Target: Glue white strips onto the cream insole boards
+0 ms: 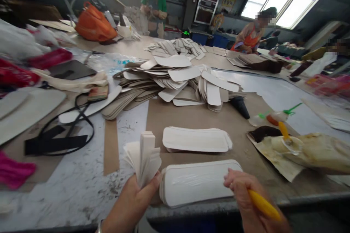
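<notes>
My left hand (pixel 136 194) is closed around a fanned bundle of white strips (pixel 146 160), held upright left of the near stack. In my right hand (pixel 243 193) is a tool with a yellow handle (pixel 264 205); its working end is hidden by my fingers. That hand is at the right end of a stack of white rounded panels (pixel 201 182), whose top piece has a shiny, streaked surface. Just beyond it lies a second stack of similar panels (pixel 195 140). Both stacks rest on brown sheeting (pixel 155 116).
A large heap of white and grey panels (pixel 175 80) spreads across the middle. At right are a tub with a yellow handle (pixel 287 143), a black cone (pixel 240 106) and small bottles (pixel 276 117). Black straps (pixel 60 143) lie left. Several people stand farther back.
</notes>
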Action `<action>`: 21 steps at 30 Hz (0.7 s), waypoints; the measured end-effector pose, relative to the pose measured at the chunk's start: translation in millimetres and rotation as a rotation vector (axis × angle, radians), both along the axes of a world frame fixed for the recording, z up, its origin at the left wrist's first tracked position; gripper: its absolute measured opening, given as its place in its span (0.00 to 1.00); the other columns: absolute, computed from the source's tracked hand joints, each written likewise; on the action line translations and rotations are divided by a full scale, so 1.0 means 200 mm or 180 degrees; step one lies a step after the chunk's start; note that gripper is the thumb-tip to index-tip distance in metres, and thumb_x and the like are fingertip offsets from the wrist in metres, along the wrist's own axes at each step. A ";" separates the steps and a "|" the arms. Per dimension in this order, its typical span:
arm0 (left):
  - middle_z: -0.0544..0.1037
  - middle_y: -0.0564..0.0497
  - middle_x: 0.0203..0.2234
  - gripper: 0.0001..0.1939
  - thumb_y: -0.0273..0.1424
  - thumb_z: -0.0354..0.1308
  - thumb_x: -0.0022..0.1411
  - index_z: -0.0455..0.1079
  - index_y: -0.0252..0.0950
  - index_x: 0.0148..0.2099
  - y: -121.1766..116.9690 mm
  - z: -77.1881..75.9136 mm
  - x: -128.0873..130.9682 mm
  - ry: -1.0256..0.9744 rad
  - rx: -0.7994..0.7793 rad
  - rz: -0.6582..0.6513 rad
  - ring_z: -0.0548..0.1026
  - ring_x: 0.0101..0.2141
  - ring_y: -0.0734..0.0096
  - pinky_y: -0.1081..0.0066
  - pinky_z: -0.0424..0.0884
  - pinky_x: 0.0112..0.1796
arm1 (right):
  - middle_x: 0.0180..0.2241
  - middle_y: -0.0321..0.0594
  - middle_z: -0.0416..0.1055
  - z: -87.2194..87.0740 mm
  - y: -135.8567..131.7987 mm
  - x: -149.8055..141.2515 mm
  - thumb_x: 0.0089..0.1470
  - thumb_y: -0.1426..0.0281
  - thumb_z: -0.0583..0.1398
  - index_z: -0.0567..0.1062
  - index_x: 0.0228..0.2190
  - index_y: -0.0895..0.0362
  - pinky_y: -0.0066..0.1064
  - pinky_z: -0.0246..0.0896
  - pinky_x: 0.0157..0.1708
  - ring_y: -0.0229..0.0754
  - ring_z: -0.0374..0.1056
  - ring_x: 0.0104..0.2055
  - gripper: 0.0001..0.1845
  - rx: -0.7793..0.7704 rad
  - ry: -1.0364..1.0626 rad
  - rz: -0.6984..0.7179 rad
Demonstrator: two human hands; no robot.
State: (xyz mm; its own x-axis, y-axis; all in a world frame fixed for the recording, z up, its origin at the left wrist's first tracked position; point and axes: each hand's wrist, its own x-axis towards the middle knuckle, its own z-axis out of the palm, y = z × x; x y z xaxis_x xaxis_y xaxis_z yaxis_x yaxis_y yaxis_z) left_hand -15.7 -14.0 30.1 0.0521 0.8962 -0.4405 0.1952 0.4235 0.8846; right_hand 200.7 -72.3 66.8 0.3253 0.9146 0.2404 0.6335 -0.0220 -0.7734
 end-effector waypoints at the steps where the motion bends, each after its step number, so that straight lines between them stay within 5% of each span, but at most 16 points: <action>1: 0.66 0.56 0.13 0.15 0.44 0.58 0.46 0.66 0.37 0.21 -0.01 0.01 -0.01 -0.0172 -0.0060 -0.0034 0.64 0.18 0.71 0.73 0.60 0.22 | 0.26 0.40 0.68 0.00 0.03 -0.05 0.56 0.57 0.49 0.68 0.24 0.52 0.32 0.61 0.34 0.45 0.66 0.34 0.17 -0.0055 0.0190 0.0156; 4: 0.62 0.58 0.10 0.17 0.45 0.58 0.46 0.65 0.35 0.21 -0.04 0.04 -0.01 -0.0696 -0.0342 -0.0218 0.57 0.14 0.78 0.75 0.53 0.18 | 0.21 0.35 0.63 -0.01 0.11 -0.21 0.56 0.56 0.49 0.67 0.23 0.53 0.27 0.58 0.25 0.38 0.61 0.24 0.18 -0.0337 0.0756 0.0755; 9: 0.64 0.57 0.10 0.18 0.46 0.61 0.43 0.67 0.34 0.21 -0.08 0.05 0.04 -0.0972 -0.0467 -0.0300 0.60 0.14 0.78 0.76 0.55 0.18 | 0.19 0.30 0.61 -0.07 0.19 -0.39 0.45 0.56 0.61 0.69 0.28 0.55 0.24 0.56 0.21 0.35 0.58 0.21 0.15 -0.0998 0.1681 0.1376; 15: 0.75 0.52 0.21 0.09 0.35 0.60 0.47 0.72 0.33 0.29 -0.08 0.02 0.06 -0.0934 -0.0113 -0.0108 0.71 0.28 0.66 0.72 0.66 0.30 | 0.23 0.31 0.62 -0.11 0.15 -0.47 0.42 0.64 0.62 0.66 0.28 0.54 0.25 0.54 0.22 0.36 0.58 0.24 0.11 -0.0467 0.1067 0.0901; 17: 0.75 0.52 0.20 0.10 0.34 0.61 0.47 0.73 0.33 0.30 -0.08 0.03 0.06 -0.0973 -0.0128 -0.0178 0.71 0.27 0.66 0.72 0.66 0.29 | 0.23 0.33 0.63 -0.11 0.15 -0.48 0.48 0.66 0.57 0.66 0.25 0.54 0.26 0.55 0.25 0.36 0.59 0.24 0.05 -0.0155 0.0778 0.0853; 21: 0.73 0.53 0.16 0.13 0.38 0.64 0.43 0.71 0.32 0.26 -0.10 0.08 0.05 -0.1070 -0.0234 0.0009 0.68 0.20 0.72 0.74 0.63 0.23 | 0.20 0.32 0.60 -0.08 0.17 -0.43 0.52 0.64 0.53 0.65 0.23 0.55 0.27 0.55 0.24 0.36 0.58 0.22 0.10 -0.0056 0.0909 0.0714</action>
